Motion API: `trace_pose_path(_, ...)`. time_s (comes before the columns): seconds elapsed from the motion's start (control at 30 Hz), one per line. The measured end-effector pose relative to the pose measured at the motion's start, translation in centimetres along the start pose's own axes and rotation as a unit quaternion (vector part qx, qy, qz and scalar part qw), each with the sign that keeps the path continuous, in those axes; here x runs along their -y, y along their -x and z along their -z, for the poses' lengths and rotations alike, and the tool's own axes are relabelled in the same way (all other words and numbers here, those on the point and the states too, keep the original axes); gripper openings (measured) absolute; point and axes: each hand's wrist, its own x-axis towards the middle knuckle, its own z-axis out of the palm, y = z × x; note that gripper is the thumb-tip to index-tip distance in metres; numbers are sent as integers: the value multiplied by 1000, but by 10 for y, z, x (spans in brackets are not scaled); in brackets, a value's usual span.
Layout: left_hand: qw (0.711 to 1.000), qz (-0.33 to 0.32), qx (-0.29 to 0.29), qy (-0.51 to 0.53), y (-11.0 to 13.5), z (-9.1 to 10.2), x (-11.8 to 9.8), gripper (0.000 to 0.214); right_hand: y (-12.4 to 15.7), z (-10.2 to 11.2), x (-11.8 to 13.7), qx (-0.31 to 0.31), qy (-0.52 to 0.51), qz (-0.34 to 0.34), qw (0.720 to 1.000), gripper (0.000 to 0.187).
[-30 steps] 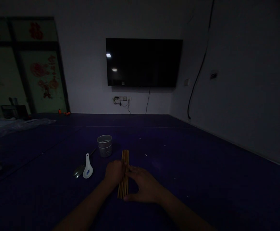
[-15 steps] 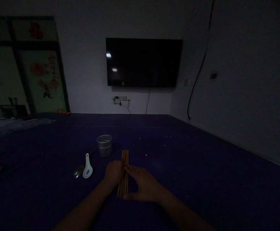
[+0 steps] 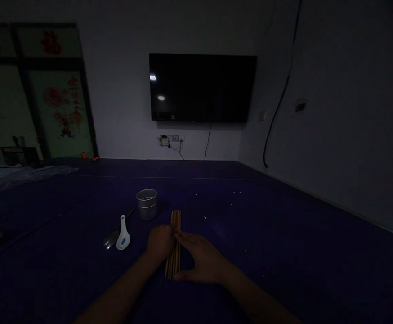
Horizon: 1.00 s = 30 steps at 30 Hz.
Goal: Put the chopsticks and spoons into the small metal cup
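A bundle of wooden chopsticks lies side by side on the dark blue floor covering, pointing away from me. My left hand is closed over the left side of the bundle, its fingertips hidden from view. On the right side, my right hand has its fingers stretched out and its thumb spread apart. Its fingertips touch the middle of the chopsticks and its thumb rests by their near end. To the left are a white soup spoon with a blue mark and a metal spoon. A silver metal cup stands upright behind them.
The blue floor covering stretches to the walls, with small white scraps scattered on it. Clear plastic sheeting lies at the far left. A dark television hangs on the back wall. A black cable runs down the right wall.
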Motion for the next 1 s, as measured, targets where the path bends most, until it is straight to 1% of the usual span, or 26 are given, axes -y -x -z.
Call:
trace_pose_path(0.1,1000,-4,-2,2,0,-1,0,34,0,0,0,-1,-3,3,1000,103)
trace_pose_path(0.3,1000,6,15,1,1,3,-2,34,0,0,0,7,-9,0,1000,103)
trace_pose_path(0.53,1000,4,14,2,3,5,-3,35,-1,0,-1,18,-10,-4,1000,104)
trace_pose_path(0.8,1000,6,20,15,3,7,-3,35,0,0,0,10,-3,1,1000,100)
trace_pose_path(0.93,1000,3,13,18,5,10,-3,33,0,2,3,4,3,6,1000,100)
trace_pose_path(1.0,1000,-5,-2,21,6,12,-3,32,0,4,5,-5,3,9,1000,97)
